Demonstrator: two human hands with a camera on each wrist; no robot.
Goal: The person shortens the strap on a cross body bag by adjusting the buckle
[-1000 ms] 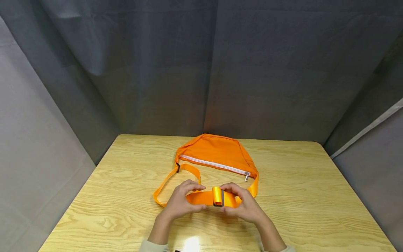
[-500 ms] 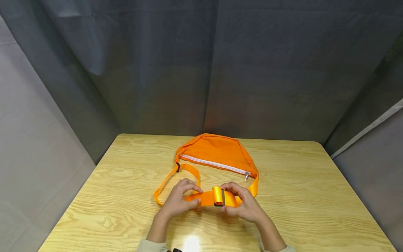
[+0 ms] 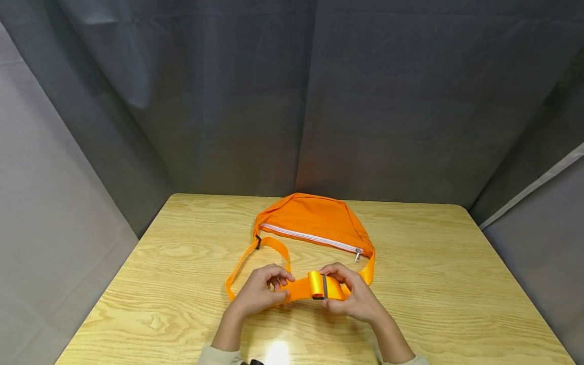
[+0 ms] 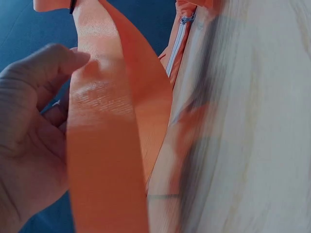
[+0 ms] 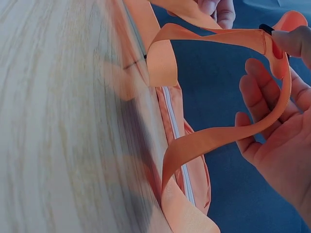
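Observation:
An orange waist bag point(image 3: 315, 218) lies at the back middle of the table, its white zipper point(image 3: 312, 238) facing the person. In front of it, both hands hold its orange webbing strap point(image 3: 298, 289) up off the wood. My left hand point(image 3: 256, 291) pinches the strap between thumb and fingers, left of a black slider buckle point(image 3: 325, 287). At that buckle my right hand point(image 3: 353, 294) grips the strap, thumb below and fingers above. A short folded loop of strap stands out of the buckle. The right wrist view shows the right thumb point(image 5: 294, 42) pressed at the buckle.
A second black strap adjuster point(image 3: 258, 242) sits by the bag's left end, where a strap loop point(image 3: 234, 276) lies on the wooden table point(image 3: 173, 284). A metal zipper pull point(image 3: 358, 256) hangs at the bag's right. Dark grey curtains point(image 3: 228, 101) surround the table.
My left hand has closed its fingers and thumb onto the strap, which tilts a little. The loop at left has been drawn slightly rightward. My right hand has hardly moved.

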